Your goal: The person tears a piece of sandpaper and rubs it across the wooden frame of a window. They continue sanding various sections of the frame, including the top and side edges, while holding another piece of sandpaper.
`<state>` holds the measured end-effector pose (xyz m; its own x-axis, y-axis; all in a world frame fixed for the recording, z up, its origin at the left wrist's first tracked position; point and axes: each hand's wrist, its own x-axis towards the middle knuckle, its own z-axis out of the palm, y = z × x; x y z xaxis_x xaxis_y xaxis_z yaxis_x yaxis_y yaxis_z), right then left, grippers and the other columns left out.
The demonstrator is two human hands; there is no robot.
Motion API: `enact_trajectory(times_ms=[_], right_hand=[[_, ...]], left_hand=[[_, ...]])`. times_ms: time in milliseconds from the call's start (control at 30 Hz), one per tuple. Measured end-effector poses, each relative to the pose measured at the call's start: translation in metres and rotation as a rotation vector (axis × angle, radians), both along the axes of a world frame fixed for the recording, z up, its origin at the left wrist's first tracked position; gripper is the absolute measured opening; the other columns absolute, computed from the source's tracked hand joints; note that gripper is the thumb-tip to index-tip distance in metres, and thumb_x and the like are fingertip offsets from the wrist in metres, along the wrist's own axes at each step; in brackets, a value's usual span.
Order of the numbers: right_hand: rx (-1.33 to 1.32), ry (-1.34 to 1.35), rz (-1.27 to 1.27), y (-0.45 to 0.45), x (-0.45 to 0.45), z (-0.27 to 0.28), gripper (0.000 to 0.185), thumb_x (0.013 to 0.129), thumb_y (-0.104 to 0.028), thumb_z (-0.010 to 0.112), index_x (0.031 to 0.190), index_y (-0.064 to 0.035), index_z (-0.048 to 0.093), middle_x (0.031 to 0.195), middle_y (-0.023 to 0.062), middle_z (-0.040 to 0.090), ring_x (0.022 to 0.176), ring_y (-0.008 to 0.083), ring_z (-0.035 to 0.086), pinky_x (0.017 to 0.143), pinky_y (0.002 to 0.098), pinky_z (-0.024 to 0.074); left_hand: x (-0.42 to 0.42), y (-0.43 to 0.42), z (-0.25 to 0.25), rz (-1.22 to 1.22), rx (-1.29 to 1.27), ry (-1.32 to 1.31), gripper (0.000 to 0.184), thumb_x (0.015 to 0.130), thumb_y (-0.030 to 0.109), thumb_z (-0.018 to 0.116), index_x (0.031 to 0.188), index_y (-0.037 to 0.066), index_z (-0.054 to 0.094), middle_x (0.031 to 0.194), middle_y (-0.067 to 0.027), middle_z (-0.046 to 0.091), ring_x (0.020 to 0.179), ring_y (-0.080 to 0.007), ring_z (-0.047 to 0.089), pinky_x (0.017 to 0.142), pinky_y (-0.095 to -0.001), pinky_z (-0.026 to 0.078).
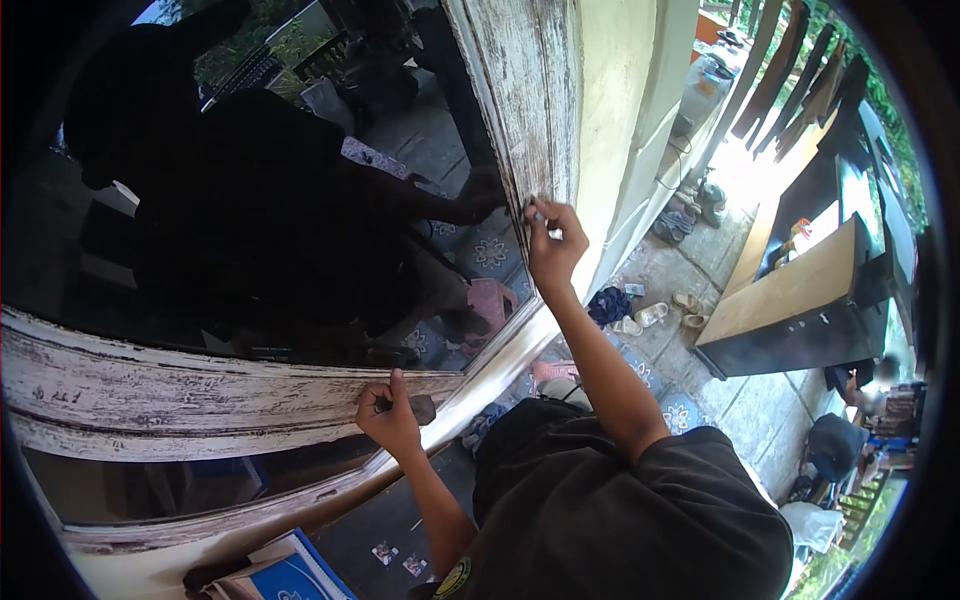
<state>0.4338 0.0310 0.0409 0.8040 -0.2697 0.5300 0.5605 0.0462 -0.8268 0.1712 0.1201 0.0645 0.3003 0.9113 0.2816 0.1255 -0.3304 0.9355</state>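
A person's two bare hands at a weathered window frame, the right one up on its side member, the left one on its lower rail.
The large, dark, reflective glass pane (pixel 300 230) fills the upper left, bordered by the wooden window frame with peeling white paint (pixel 200 395). Right of its side member runs a cream wall (pixel 610 110); farther right, a black-and-tan wooden cabinet (pixel 790 290) stands on the paved floor (pixel 660 275), near several shoes (pixel 652 314). The right hand (pixel 555 240) is narrow, its fingertips pinching a small grey piece (pixel 538 212), too small to identify, at the frame's inner edge. The left hand (pixel 390 412) is curled, thumb raised; beside it is a grey-brown block (pixel 424 409), and whether the fingers grip it cannot be told.
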Motion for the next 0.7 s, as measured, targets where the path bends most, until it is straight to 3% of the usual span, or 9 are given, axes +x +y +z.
enact_trajectory(times_ms=[67,100,167,267,367,467,567,700], right_hand=[[-0.141,0.076,0.054,-0.008,-0.010,-0.032,0.014,0.070,0.006,0.071,0.080,-0.0023,0.066,0.075,0.0085,0.064,0.069,0.0161,0.060,0.062,0.0273,0.0466],[-0.119,-0.007,0.044,-0.005,-0.009,-0.026,0.014,0.070,0.006,0.070,0.080,-0.0020,0.066,0.076,0.0091,0.064,0.069,0.0175,0.060,0.063,0.0282,0.0467],[-0.072,-0.165,0.002,0.004,-0.006,0.005,0.013,0.071,0.007,0.068,0.079,-0.0014,0.063,0.079,0.0098,0.063,0.070,0.0185,0.059,0.063,0.0283,0.0457],[-0.047,-0.415,-0.100,0.012,0.011,0.084,0.017,0.069,0.012,0.064,0.080,-0.0002,0.060,0.080,0.0111,0.062,0.070,0.0205,0.060,0.062,0.0289,0.0464],[-0.027,-0.554,-0.139,0.013,0.019,0.108,0.021,0.064,0.016,0.063,0.078,0.0005,0.059,0.078,0.0125,0.061,0.068,0.0213,0.060,0.061,0.0292,0.0474],[-0.197,-0.546,-0.170,0.004,0.015,0.058,0.023,0.061,0.018,0.063,0.074,0.0003,0.057,0.077,0.0127,0.060,0.066,0.0214,0.060,0.058,0.0290,0.0473],[-0.201,-0.333,-0.079,0.003,0.005,-0.012,0.022,0.061,0.016,0.065,0.072,0.0000,0.056,0.076,0.0128,0.060,0.065,0.0220,0.058,0.057,0.0297,0.0459],[-0.147,-0.396,-0.083,0.003,0.011,0.021,0.023,0.058,0.014,0.066,0.072,-0.0029,0.060,0.074,0.0087,0.060,0.062,0.0223,0.055,0.053,0.0311,0.0421]], left_hand=[[-0.001,0.005,-0.004,-0.024,0.008,-0.030,0.040,0.080,0.005,0.071,0.056,0.005,0.040,0.055,0.0018,0.044,0.053,-0.0064,0.038,0.053,-0.0233,0.032],[-0.003,0.008,-0.008,-0.033,0.061,-0.008,0.039,0.080,0.005,0.071,0.057,0.005,0.040,0.055,0.0012,0.045,0.053,-0.0067,0.039,0.053,-0.0233,0.033],[-0.004,0.010,-0.013,-0.041,0.136,0.043,0.039,0.082,0.003,0.069,0.058,0.006,0.038,0.056,0.0003,0.046,0.053,-0.0069,0.043,0.054,-0.0224,0.035],[-0.003,0.003,-0.004,-0.074,0.027,-0.008,0.038,0.082,0.002,0.068,0.059,0.006,0.038,0.056,0.0000,0.047,0.054,-0.0071,0.045,0.055,-0.0223,0.037],[-0.002,0.001,-0.005,-0.050,0.019,-0.008,0.039,0.082,0.003,0.069,0.059,0.006,0.037,0.057,0.0010,0.044,0.054,-0.0070,0.043,0.055,-0.0223,0.037],[-0.002,0.002,-0.010,-0.001,0.025,-0.007,0.039,0.082,0.004,0.070,0.060,0.006,0.037,0.057,0.0023,0.041,0.055,-0.0066,0.039,0.056,-0.0224,0.035],[0.003,0.000,-0.020,0.027,0.031,0.005,0.039,0.082,0.006,0.070,0.060,0.006,0.038,0.058,0.0033,0.039,0.057,-0.0064,0.035,0.056,-0.0223,0.033],[0.014,-0.012,-0.020,0.001,-0.073,0.045,0.039,0.082,0.008,0.070,0.060,0.005,0.039,0.059,0.0039,0.040,0.059,-0.0059,0.035,0.056,-0.0221,0.032]])
